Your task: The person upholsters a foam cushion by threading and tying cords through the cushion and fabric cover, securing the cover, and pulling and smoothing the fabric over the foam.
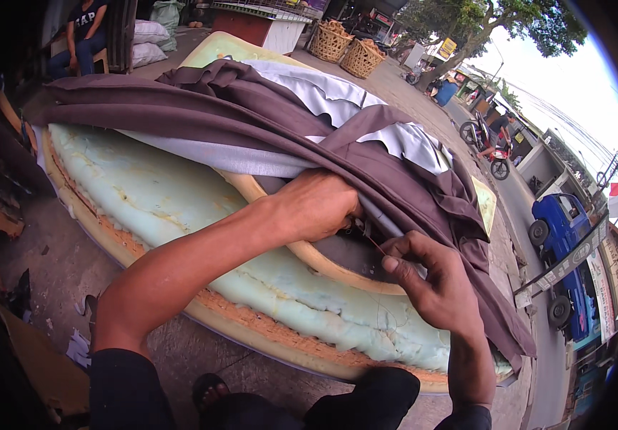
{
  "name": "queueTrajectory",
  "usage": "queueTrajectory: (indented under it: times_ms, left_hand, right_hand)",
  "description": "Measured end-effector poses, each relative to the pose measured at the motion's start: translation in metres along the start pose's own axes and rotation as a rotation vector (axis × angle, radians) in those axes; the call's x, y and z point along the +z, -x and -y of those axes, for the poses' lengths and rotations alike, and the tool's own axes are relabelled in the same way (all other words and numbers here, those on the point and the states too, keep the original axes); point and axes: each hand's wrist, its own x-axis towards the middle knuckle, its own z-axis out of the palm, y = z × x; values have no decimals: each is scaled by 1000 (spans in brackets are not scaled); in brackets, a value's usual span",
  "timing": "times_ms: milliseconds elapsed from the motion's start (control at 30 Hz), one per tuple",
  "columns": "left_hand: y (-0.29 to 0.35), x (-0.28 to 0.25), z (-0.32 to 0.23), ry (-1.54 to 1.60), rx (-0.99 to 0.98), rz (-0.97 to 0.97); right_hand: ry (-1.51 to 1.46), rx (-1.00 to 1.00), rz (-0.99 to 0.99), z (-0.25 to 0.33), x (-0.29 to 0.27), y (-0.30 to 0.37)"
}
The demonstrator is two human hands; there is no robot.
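A large brown fabric [273,118] with a pale grey underside lies in folds over a thick pad of pale green foam [173,190]. Beneath its raised edge shows a curved cream-coloured band [309,256] around a dark panel [355,256]. My left hand [320,204] is closed at the fabric's folded edge, with its fingertips partly hidden by the cloth. Just right of it, my right hand [434,279] pinches a thin reddish thread between thumb and forefinger, close to the fold. A fine loose strand [386,319] hangs over the foam below.
An orange-brown layer [252,309] and a cream rim run along the pad's near edge. Scraps [78,347] lie on the ground at left. Behind stand wicker baskets [330,43], a seated person [85,36] and white sacks [149,43]. A road with a motorcycle [499,154] and blue truck [565,222] is at right.
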Motion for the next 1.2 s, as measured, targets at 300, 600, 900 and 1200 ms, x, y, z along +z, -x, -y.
queueTrajectory:
  times_ms: [300,600,900,1200]
  left_hand:
    - [4,9,5,-72,-13,38]
    - [19,14,1,16,-54,156]
    - [92,-12,-57,87,-341,168]
    - [187,51,-100,-72,-151,-373]
  right_hand:
    - [-99,240,-3,37,49,42]
    - [-416,440,-75,36,84,78]
    - [-33,125,-60,43,101,102]
    - [33,201,33,34,135,123]
